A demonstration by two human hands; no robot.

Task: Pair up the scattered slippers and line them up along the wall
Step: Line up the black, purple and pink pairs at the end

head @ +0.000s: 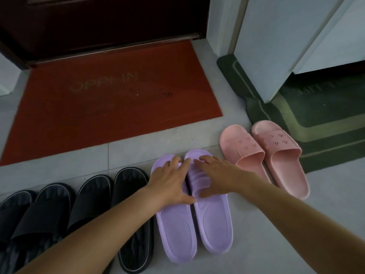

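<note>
Lying side by side on the tiled floor, the two purple slippers, the left purple slipper (175, 230) and the right purple slipper (214, 226), touch along their inner edges, toes pointing toward the red doormat (110, 99) and heels toward the near edge of the floor. The left hand (169, 180) rests on the strap of the left one, fingers spread and nearly straight, fingertips reaching its toe, thumb stretched sideways across the seam between the pair. The right hand (219, 175) lies on the strap of the right one in the same flat, splayed way, its thumb at the mouth of the strap; whether the thumb goes under the strap cannot be told. Neither hand curls round anything.

Just left of the purple pair, four black slippers stand in a row, toes the same way: the nearest black slipper (131, 180) is crossed by the left forearm, and the other three (92, 194) (49, 206) (11, 210) run on to the left edge of the floor. Right of the purple pair, a little apart and set further forward, a pink pair (243, 153) (284, 161) sits with sides touching, its toes at the corner of a dark green mat (316, 123). Beyond the red doormat stands a dark door (98, 22); a white panel (276, 46) rises over the green mat.
</note>
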